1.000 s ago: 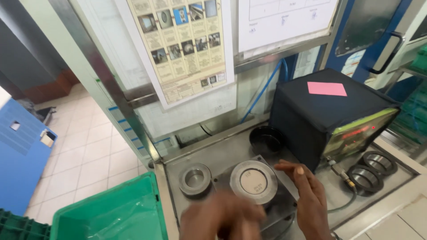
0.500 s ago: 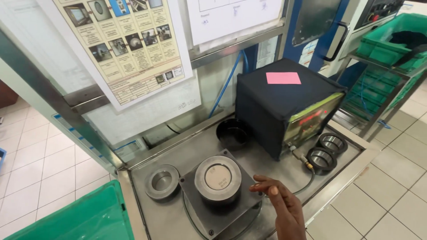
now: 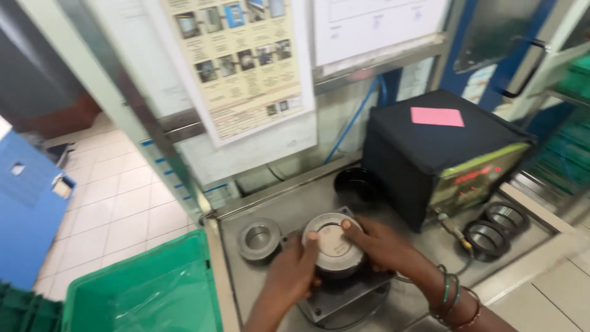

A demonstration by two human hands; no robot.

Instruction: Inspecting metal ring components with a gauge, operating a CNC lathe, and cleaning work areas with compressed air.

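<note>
Round metal disc (image 3: 335,246) sits on dark square fixture plate (image 3: 344,294), middle of steel tabletop (image 3: 295,206). Left hand (image 3: 294,278) and right hand (image 3: 382,247) clasp rim, fingers curled. Looks heavy, rigid, smooth, maybe slippery; hold opposite rim edges.

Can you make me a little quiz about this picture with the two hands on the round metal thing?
1. True or false: both hands touch the round metal disc.
2. What colour is the note on the black box?
3. Which hand wears bangles: A the left hand, B the right hand?

Key: 1 true. 2 pink. 3 B.
</note>
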